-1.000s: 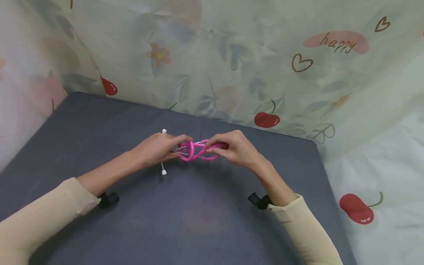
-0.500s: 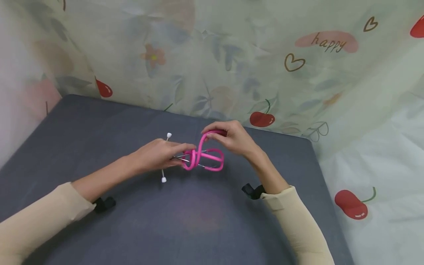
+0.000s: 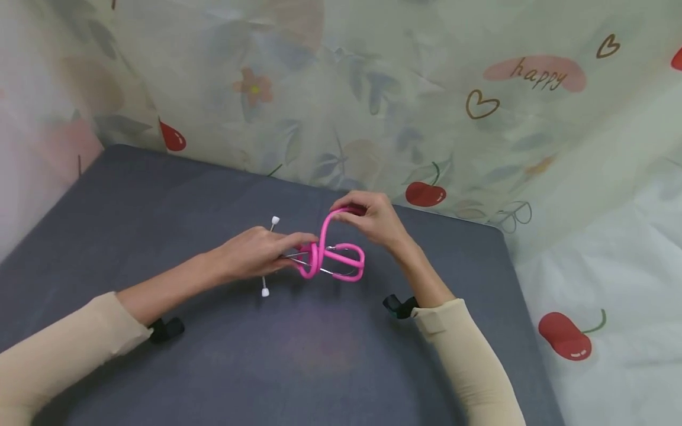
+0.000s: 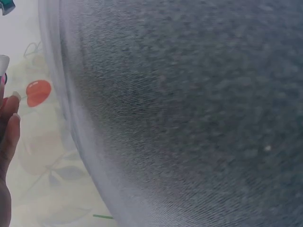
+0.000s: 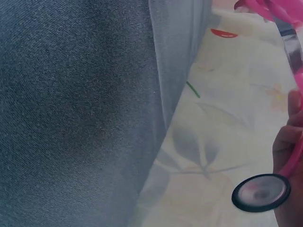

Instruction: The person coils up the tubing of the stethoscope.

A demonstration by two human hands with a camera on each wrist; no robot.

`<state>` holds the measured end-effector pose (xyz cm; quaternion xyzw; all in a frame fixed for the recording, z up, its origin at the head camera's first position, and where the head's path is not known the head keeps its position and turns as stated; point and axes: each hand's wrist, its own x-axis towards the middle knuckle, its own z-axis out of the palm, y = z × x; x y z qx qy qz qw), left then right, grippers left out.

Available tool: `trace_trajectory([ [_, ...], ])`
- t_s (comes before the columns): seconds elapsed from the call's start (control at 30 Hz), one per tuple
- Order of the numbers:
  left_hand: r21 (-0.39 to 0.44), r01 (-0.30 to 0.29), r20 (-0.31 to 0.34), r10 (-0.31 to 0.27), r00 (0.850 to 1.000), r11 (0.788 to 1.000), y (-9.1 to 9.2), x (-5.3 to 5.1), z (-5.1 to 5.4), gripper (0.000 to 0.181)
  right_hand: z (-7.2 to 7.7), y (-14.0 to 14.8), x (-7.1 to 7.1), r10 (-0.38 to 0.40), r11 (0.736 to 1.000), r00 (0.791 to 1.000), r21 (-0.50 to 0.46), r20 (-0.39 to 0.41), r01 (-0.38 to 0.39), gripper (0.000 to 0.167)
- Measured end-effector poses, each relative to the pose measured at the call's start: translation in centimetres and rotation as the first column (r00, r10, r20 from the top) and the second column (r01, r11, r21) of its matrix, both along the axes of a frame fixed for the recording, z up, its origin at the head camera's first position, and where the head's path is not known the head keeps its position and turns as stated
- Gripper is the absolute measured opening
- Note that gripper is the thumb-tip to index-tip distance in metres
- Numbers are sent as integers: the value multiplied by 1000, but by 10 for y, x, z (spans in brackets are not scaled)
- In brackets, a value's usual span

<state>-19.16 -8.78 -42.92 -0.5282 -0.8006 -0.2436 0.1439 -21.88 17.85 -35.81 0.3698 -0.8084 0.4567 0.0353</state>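
Note:
A pink stethoscope point(image 3: 356, 264), its tubing looped in a bundle with metal tubes, is held above the table. The left hand point(image 3: 258, 251) grips the bundle's left end around the metal tubes; white ear tips point(image 3: 265, 292) stick out above and below that hand. The right hand point(image 3: 373, 220), higher and to the right, pinches a length of pink tubing that rises in a curve from the bundle. In the right wrist view, a round chest piece point(image 5: 261, 193) with a dark rim hangs beside the right hand point(image 5: 289, 156). Only part of a hand point(image 4: 5, 156) shows in the left wrist view.
A dark grey table point(image 3: 298, 367) lies beneath the hands. Behind it hangs a pale curtain point(image 3: 213, 89) printed with cherries, leaves and hearts. Black straps point(image 3: 166, 329) are on both wrists by the beige sleeves.
The right hand has risen from beside the bundle, drawing a length of pink tubing up. The left hand, still gripping, has shifted slightly down and right in view.

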Motion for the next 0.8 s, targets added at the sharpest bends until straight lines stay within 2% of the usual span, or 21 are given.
trace_trajectory([
  [0.07, -7, -8, 9, 8, 1000, 1000, 0, 2, 0, 71, 4, -2, 4, 20, 1000, 1000, -1, -4, -21, 13],
  [0.2, -17, 1, -29, -2, 1000, 1000, 1, 6, 1, 84, 1, -3, 5, 13, 1000, 1000, 6, 18, -13, 15],
  [0.3, -28, 24, -90, -27, 996, 999, 2, 9, 1, 83, -4, -5, 5, 5, 1000, 998, 15, 64, -6, 16],
  [0.4, -16, 38, -96, -39, 995, 999, 1, 10, 2, 79, -9, -6, 3, -5, 1000, 993, 28, 114, 2, 17],
  [0.47, 11, 33, -58, -33, 998, 999, 0, 9, 3, 77, -13, -7, 1, -14, 1000, 987, 23, 158, 11, 17],
  [0.63, 75, -20, 54, 16, 998, 997, -4, 4, 6, 75, -24, -4, 1, -42, 999, 969, 7, 242, 41, 19],
  [0.8, 127, -55, 146, 36, 989, 990, -7, -1, 6, 72, -35, 0, 3, -17, 1000, 967, -17, 255, 22, 23],
])
